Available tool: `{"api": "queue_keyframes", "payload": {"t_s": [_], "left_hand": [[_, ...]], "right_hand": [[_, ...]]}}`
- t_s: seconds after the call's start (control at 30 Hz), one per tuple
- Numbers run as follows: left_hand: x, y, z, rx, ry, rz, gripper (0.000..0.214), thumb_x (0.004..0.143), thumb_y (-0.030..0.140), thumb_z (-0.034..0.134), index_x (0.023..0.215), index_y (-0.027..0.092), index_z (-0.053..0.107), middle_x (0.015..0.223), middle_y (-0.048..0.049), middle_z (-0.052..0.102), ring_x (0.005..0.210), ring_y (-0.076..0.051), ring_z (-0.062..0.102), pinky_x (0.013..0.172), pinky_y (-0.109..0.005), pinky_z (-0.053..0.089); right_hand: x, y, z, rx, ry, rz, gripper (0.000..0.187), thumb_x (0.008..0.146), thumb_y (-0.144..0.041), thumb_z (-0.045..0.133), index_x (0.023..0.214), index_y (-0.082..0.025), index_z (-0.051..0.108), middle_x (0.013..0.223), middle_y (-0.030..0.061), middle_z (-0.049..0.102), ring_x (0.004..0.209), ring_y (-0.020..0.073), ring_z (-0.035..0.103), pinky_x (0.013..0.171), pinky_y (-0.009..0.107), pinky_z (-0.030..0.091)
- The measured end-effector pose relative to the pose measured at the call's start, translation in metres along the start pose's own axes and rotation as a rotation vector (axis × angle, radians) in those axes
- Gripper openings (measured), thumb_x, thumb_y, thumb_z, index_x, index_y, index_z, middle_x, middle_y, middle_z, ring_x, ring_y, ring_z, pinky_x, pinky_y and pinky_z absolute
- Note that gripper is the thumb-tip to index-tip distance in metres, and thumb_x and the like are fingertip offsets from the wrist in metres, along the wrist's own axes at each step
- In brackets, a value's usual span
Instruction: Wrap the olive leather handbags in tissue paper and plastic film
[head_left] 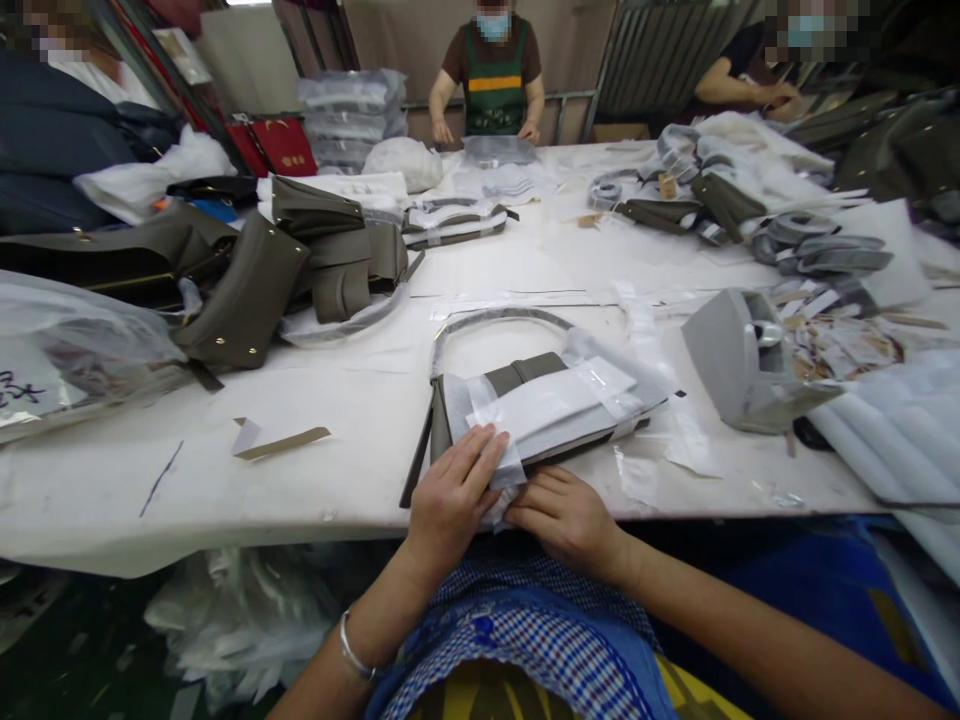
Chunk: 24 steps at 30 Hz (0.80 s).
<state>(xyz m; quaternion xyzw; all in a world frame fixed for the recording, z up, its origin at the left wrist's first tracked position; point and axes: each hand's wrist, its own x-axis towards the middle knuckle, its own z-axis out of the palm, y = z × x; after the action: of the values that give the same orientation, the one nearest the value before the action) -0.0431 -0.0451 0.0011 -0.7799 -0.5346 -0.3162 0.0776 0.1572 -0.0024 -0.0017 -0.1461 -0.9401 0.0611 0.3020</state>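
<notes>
A dark olive handbag [529,372] lies in front of me near the table's front edge, its wrapped handle [499,316] arching away from me. White foam sheet and paper [559,405] cover much of its upper side, taped at the right. My left hand [456,490] rests on the bag's near left edge, its fingers pressing on a strip of clear plastic or tape [510,462]. Beside it, my right hand [562,515] has its fingers bent together at the bag's near edge, close to the same crumpled strip. What its fingertips hold is partly hidden.
A grey tape dispenser [731,360] stands to the right. Olive bags [240,285] crowd the left; more wrapped bags and straps [720,200] pile at the right. A brown-edged paper strip [281,443] lies at left. Across the white table [525,245] a person in a green apron [495,80] stands.
</notes>
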Motion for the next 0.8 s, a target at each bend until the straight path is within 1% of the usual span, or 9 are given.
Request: {"api": "queue_keyframes", "payload": {"t_s": [0.07, 0.2, 0.33, 0.43, 0.47, 0.53, 0.6, 0.67, 0.8], "left_hand": [[0.001, -0.001, 0.001, 0.005, 0.014, 0.026, 0.054, 0.093, 0.026, 0.063, 0.143, 0.014, 0.048, 0.143, -0.0113, 0.056, 0.135, -0.025, 0.050, 0.112, -0.037, 0.045], [0.004, -0.002, 0.001, 0.007, 0.020, 0.052, 0.057, 0.093, 0.027, 0.063, 0.145, 0.015, 0.045, 0.144, -0.0091, 0.055, 0.139, -0.025, 0.045, 0.114, -0.039, 0.043], [0.007, -0.006, 0.001, 0.016, -0.001, 0.040, 0.058, 0.092, 0.025, 0.064, 0.146, 0.016, 0.044, 0.146, -0.0073, 0.054, 0.139, -0.024, 0.044, 0.115, -0.038, 0.042], [0.008, -0.008, 0.002, 0.018, -0.025, 0.037, 0.058, 0.092, 0.023, 0.064, 0.146, 0.017, 0.045, 0.146, -0.0065, 0.054, 0.139, -0.023, 0.045, 0.115, -0.038, 0.042], [0.007, -0.009, 0.003, 0.017, -0.027, 0.038, 0.057, 0.092, 0.023, 0.064, 0.146, 0.016, 0.045, 0.146, -0.0067, 0.054, 0.139, -0.023, 0.045, 0.115, -0.039, 0.042], [0.007, -0.009, 0.004, 0.013, -0.016, 0.043, 0.057, 0.092, 0.025, 0.064, 0.145, 0.016, 0.045, 0.144, -0.0075, 0.055, 0.138, -0.023, 0.046, 0.115, -0.039, 0.043], [0.007, -0.008, 0.004, 0.010, 0.007, 0.043, 0.056, 0.092, 0.027, 0.064, 0.144, 0.015, 0.047, 0.143, -0.0084, 0.057, 0.137, -0.024, 0.047, 0.114, -0.039, 0.043], [0.007, -0.006, 0.005, 0.010, 0.024, 0.039, 0.055, 0.092, 0.028, 0.064, 0.143, 0.015, 0.048, 0.141, -0.0092, 0.058, 0.136, -0.024, 0.049, 0.113, -0.039, 0.044], [0.007, -0.006, 0.005, 0.014, 0.020, 0.025, 0.056, 0.093, 0.031, 0.064, 0.144, 0.016, 0.047, 0.141, -0.0094, 0.059, 0.133, -0.024, 0.052, 0.111, -0.039, 0.046]], "right_hand": [[-0.009, 0.002, -0.008, 0.031, 0.002, 0.009, 0.025, 0.099, -0.016, 0.047, 0.087, -0.019, 0.068, 0.075, 0.0031, 0.068, 0.073, 0.0166, 0.057, 0.076, 0.033, 0.046], [-0.026, 0.005, -0.016, 0.072, 0.015, 0.015, 0.020, 0.099, -0.014, 0.049, 0.090, -0.017, 0.067, 0.080, 0.0027, 0.069, 0.078, 0.0162, 0.058, 0.085, 0.034, 0.046], [-0.027, 0.005, -0.021, 0.091, -0.005, 0.017, 0.019, 0.099, -0.018, 0.051, 0.089, -0.019, 0.067, 0.078, 0.0011, 0.069, 0.075, 0.0146, 0.059, 0.090, 0.036, 0.046], [-0.017, 0.009, -0.031, 0.097, 0.047, -0.015, 0.007, 0.095, -0.023, 0.062, 0.095, -0.018, 0.067, 0.083, 0.0003, 0.072, 0.079, 0.0137, 0.063, 0.095, 0.037, 0.046], [-0.012, 0.011, -0.035, 0.072, 0.086, -0.032, 0.010, 0.093, -0.022, 0.065, 0.102, -0.017, 0.067, 0.088, 0.0012, 0.074, 0.084, 0.0142, 0.064, 0.097, 0.036, 0.046], [0.000, 0.018, -0.040, -0.017, 0.155, -0.045, 0.026, 0.090, -0.016, 0.067, 0.116, -0.016, 0.065, 0.102, 0.0037, 0.075, 0.097, 0.0165, 0.064, 0.100, 0.037, 0.046], [0.014, 0.025, -0.040, -0.104, 0.183, -0.044, 0.035, 0.089, -0.012, 0.066, 0.124, -0.017, 0.063, 0.112, 0.0051, 0.074, 0.106, 0.0186, 0.063, 0.102, 0.039, 0.045], [0.026, 0.031, -0.037, -0.140, 0.188, -0.050, 0.033, 0.090, -0.013, 0.066, 0.122, -0.018, 0.065, 0.112, 0.0049, 0.074, 0.106, 0.0193, 0.063, 0.102, 0.040, 0.045], [0.039, 0.038, -0.032, -0.105, 0.210, -0.130, 0.018, 0.092, -0.015, 0.062, 0.107, -0.020, 0.070, 0.100, 0.0018, 0.075, 0.097, 0.0177, 0.065, 0.098, 0.039, 0.048]]}}
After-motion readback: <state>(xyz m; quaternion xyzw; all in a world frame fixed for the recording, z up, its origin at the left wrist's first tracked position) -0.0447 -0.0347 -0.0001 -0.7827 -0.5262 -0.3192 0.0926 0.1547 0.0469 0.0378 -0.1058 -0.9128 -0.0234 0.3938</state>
